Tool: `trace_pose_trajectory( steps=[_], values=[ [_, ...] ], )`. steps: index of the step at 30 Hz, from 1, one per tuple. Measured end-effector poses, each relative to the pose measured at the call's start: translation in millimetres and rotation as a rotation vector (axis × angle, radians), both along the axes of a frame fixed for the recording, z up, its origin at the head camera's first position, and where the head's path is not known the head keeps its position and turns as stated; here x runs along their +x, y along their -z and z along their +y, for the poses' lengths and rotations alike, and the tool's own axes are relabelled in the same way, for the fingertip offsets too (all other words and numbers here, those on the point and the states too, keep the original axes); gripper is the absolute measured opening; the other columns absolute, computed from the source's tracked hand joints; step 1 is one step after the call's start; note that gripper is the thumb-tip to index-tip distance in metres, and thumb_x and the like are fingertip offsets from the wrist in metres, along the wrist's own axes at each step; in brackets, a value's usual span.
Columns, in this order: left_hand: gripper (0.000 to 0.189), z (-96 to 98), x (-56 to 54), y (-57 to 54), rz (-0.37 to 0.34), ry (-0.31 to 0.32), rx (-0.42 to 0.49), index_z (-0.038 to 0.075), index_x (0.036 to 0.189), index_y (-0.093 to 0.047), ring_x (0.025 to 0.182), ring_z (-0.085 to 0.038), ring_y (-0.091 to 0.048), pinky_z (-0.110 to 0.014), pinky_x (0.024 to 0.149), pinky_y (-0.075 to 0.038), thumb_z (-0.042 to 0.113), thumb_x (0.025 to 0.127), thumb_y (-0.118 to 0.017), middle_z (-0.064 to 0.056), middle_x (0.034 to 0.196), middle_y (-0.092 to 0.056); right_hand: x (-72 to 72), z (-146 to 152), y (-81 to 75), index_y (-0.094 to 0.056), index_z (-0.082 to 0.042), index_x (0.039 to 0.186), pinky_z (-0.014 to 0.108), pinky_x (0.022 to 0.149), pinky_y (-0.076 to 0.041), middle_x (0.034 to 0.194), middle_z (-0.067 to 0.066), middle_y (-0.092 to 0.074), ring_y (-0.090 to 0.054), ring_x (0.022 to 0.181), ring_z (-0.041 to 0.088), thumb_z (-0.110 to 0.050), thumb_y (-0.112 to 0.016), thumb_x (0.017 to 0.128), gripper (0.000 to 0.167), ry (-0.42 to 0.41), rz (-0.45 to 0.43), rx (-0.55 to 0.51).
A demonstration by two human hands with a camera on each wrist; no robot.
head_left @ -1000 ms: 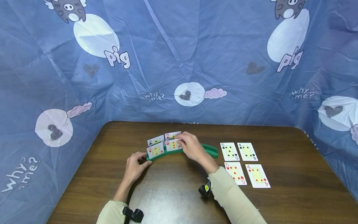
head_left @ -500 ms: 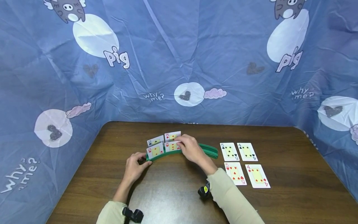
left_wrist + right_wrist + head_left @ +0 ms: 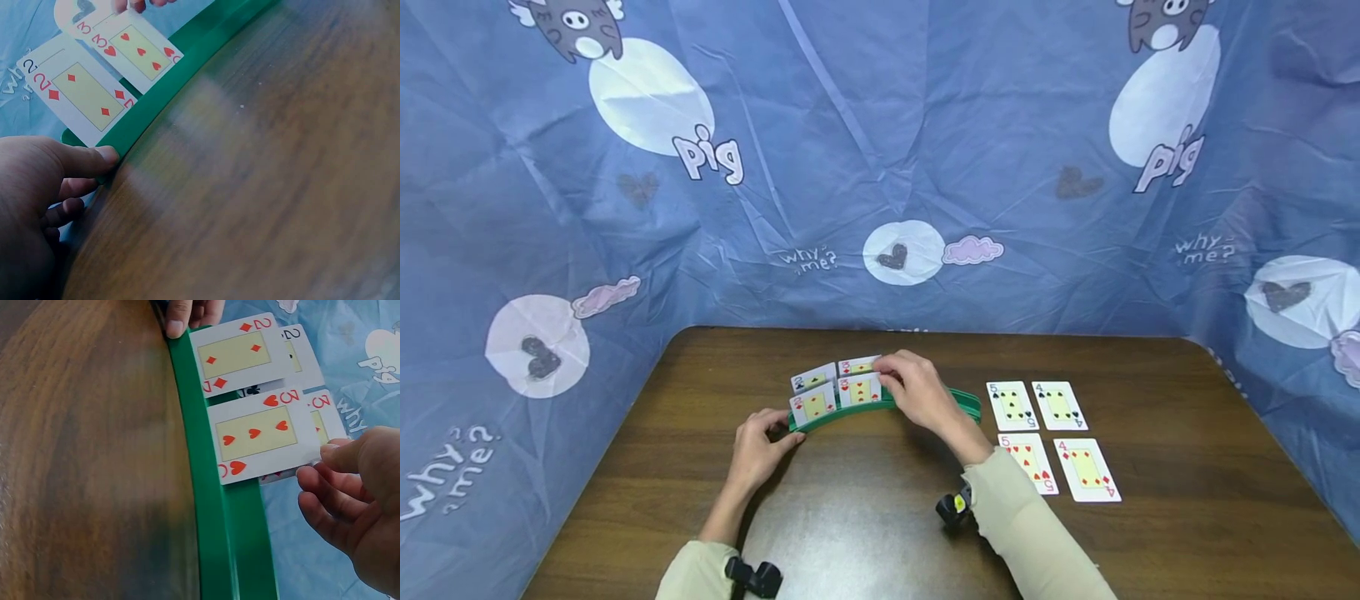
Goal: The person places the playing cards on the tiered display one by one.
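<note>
A curved green card holder (image 3: 852, 410) stands on the table with playing cards upright in it. My left hand (image 3: 757, 450) pinches the holder's left end, thumb (image 3: 107, 154) on its front edge. The two of diamonds (image 3: 85, 94) sits in front near that end, a black two (image 3: 812, 379) behind it. To their right are the three of hearts (image 3: 259, 434) in front and the three of diamonds (image 3: 856, 367) behind. My right hand (image 3: 917, 392) pinches the three of hearts at its upper right corner. Its fingertips lie partly behind the card.
Right of the holder, the five of spades (image 3: 1011, 406), four of spades (image 3: 1060, 406), five of hearts (image 3: 1028, 463) and four of diamonds (image 3: 1087, 470) lie face up on the wooden table (image 3: 1210, 467). A blue printed cloth (image 3: 925, 167) hangs behind the table.
The three of hearts dipped, then came up slightly, covering more of the three of diamonds. My right hand moved a little with it. My left hand has stayed at the holder's end.
</note>
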State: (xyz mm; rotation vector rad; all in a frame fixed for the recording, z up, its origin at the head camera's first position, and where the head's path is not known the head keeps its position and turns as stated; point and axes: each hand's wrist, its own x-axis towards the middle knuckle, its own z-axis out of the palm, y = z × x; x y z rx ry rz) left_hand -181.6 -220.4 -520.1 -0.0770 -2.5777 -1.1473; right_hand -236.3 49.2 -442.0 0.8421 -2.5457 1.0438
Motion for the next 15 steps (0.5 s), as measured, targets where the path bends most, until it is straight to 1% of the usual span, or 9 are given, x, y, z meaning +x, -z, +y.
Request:
trace_pose_trajectory(
  steps=[4,8,15],
  values=[
    [0.023,0.3,0.2,0.0,-0.007,-0.001,0.008,0.003,0.092,-0.076,0.078,-0.014,-0.053,-0.025,0.072,-0.04,0.005,0.071,-0.086,-0.008,0.083,-0.069,0.5,6,-6.3,-0.073,-0.007,0.109,0.037,0.081,-0.056,0.107,0.009,-0.072,-0.068,0.093,0.019,-0.007,-0.067,0.094,0.016,0.007,0.001,-0.01],
    [0.023,0.2,-0.1,-0.5,-0.021,0.006,0.016,0.004,0.093,-0.076,0.079,-0.015,-0.054,-0.026,0.073,-0.039,0.006,0.073,-0.085,-0.008,0.084,-0.069,-0.7,15,-14.3,-0.073,-0.006,0.108,0.036,0.079,-0.055,0.102,0.009,-0.072,-0.066,0.088,0.018,-0.006,-0.067,0.093,0.016,0.025,0.019,-0.009],
    [0.023,-0.5,-1.3,0.6,-0.017,0.003,0.014,0.004,0.094,-0.076,0.079,-0.015,-0.054,-0.025,0.073,-0.04,0.006,0.072,-0.085,-0.008,0.084,-0.069,-1.4,36,-33.1,-0.072,-0.006,0.108,0.035,0.077,-0.056,0.099,0.009,-0.071,-0.067,0.084,0.019,-0.008,-0.067,0.094,0.015,0.048,0.037,0.005]
  ],
)
